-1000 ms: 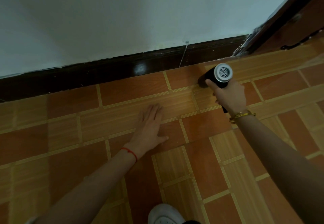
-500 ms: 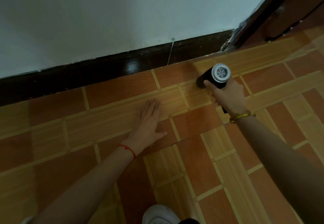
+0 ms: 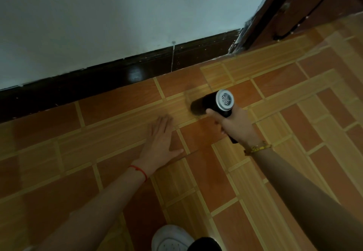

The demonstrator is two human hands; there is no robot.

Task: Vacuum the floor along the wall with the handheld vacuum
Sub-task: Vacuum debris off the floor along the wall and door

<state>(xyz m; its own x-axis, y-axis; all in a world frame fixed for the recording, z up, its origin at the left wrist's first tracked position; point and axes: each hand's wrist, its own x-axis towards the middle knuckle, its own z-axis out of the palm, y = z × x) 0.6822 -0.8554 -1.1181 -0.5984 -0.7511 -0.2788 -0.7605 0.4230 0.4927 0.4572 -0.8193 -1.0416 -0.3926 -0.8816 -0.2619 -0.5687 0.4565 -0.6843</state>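
The vacuum (image 3: 211, 104) is held low over the tiled floor (image 3: 294, 132), right of centre and a little out from the dark baseboard (image 3: 98, 85). Its black barrel is laid nearly level, long axis running left to right, the blurred nozzle end pointed left and the silver vented cap turned right. The handle is gripped by the right hand (image 3: 235, 124), fingers wrapped round it. The left hand (image 3: 161, 142) is pressed flat on the tiles, fingers spread toward the wall (image 3: 117, 14), grasping nothing.
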